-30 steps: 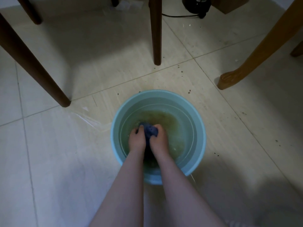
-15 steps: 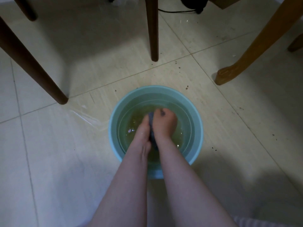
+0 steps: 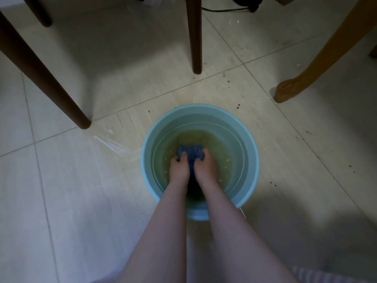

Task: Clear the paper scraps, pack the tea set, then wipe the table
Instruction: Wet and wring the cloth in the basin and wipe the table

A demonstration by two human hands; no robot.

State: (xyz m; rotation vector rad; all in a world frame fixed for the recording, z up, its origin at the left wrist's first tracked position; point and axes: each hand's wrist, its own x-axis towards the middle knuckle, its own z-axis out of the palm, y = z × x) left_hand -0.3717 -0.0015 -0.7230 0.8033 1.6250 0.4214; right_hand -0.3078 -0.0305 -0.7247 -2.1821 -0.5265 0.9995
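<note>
Fingers [image 3: 184, 155] on both sides are curled down tight into the blue cloth [image 3: 190, 152], so from my end of the feed that's a proper two-handed grip. The left hand [image 3: 179, 167] has the left part of the wad and the right hand [image 3: 205, 165] has the right, knuckles nearly touching. The cloth sits partly in the yellowish water [image 3: 210, 139] inside the light blue bucket [image 3: 252, 158]. The bucket stands on the tiled floor [image 3: 81, 201], with a dark wooden leg [image 3: 51, 82] off to its left and a lighter wooden leg [image 3: 302, 78] to its right. I'd call this the rinse bit of the wiping step, so pretty late in the job. I can't see the tabletop or tea set from here though, so don't quote me. Next up, I reckon, is lifting the cloth clear of the water and wringing it hard over the bucket, since a dripping rag would just smear the table.
</note>
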